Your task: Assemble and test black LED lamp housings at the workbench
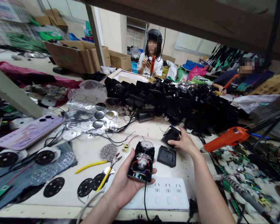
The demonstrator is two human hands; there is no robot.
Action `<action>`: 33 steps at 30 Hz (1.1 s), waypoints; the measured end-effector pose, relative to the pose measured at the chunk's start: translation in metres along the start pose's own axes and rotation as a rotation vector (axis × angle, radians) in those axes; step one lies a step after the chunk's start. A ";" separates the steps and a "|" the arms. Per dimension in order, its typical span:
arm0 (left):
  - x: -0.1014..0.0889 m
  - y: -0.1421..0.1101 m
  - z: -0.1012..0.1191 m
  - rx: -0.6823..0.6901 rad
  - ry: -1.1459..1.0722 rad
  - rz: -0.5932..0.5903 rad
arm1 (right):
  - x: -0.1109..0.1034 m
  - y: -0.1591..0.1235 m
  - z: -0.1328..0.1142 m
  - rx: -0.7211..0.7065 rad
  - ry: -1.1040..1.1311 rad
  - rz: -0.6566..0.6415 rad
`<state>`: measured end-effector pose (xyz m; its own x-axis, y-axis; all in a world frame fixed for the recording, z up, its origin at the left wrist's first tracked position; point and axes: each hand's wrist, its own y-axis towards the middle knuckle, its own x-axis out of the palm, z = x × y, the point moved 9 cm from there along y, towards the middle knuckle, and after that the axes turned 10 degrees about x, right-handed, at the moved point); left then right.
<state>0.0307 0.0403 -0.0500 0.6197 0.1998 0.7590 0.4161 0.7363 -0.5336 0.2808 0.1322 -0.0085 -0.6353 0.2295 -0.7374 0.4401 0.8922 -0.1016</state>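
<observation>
My left hand point(128, 177) is wrapped round an open black plastic housing point(141, 161). Inside it show red and blue wires and a shiny round part; a round lens with a honeycomb pattern point(146, 144) sits at its far end, and a black cable hangs from the near end. My right hand point(183, 141) has its thumb and fingers closed on a black plastic cover point(170, 134), out to the right. Below that, a square black plastic piece point(167, 156) lies on the table. Yellow-handled cutting pliers point(107, 161) rest left of the housing.
A white power strip point(165, 194) lies at the table's front edge. An orange electric screwdriver point(228, 138) hangs at right. Black plastic shells point(154, 96) are heaped behind. A dish of screws point(108, 151), a phone point(29, 130) and circuit boards point(261, 174) surround me. Two people sit opposite.
</observation>
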 end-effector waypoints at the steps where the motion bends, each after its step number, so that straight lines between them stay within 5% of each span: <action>1: -0.002 0.000 0.003 0.020 -0.001 0.015 | -0.007 -0.011 -0.007 -0.006 -0.003 0.068; 5: -0.012 0.000 0.015 0.105 0.011 0.105 | -0.023 -0.093 -0.037 -0.109 0.153 0.308; 9: -0.018 0.003 0.025 0.156 0.033 0.121 | 0.050 -0.166 -0.040 -0.107 0.308 -0.219; 12: -0.015 0.004 0.027 0.181 0.038 0.051 | 0.090 -0.191 -0.021 -0.003 0.389 -0.349; 15: -0.011 0.003 0.030 0.258 0.141 -0.019 | 0.105 -0.196 -0.017 -0.010 0.459 -0.386; 20: -0.016 0.000 0.032 0.343 0.306 0.018 | 0.074 -0.188 -0.028 -0.061 0.445 -0.141; 26: -0.013 -0.002 0.030 0.355 0.318 0.009 | 0.052 -0.176 -0.038 -0.085 0.353 -0.023; 33: -0.011 -0.003 0.025 0.369 0.314 0.072 | 0.045 -0.181 -0.069 -0.367 0.078 0.149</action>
<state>0.0063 0.0524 -0.0476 0.8327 0.0958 0.5454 0.1365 0.9190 -0.3698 0.1286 0.0077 0.0228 -0.6340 0.3829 -0.6719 0.2841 0.9234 0.2581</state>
